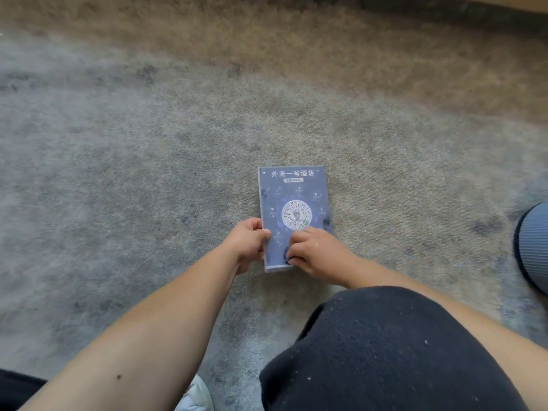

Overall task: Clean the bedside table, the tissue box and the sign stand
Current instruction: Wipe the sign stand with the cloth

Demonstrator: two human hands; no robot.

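lying flat on the grey-beige carpet (148, 143), face up: the sign stand (292, 200), a clear acrylic holder with a dark blue printed card sealed inside, round code at its middle, white characters along the far end. gripped at its near left edge by the left hand (247, 246), thumb on top, fingers curled under the rim. pressed on from above near the close right corner by the right hand (315, 252), fingers bent, tips on the clear face; whether anything is pinched beneath them, cannot tell. far edge and upper right side of the stand uncovered, bare carpet all round on those sides. close by at lower right, a knee in dark trousers (385, 351). well off at the right border, part of a ribbed blue-grey rounded object (533, 247), cut off by the view.
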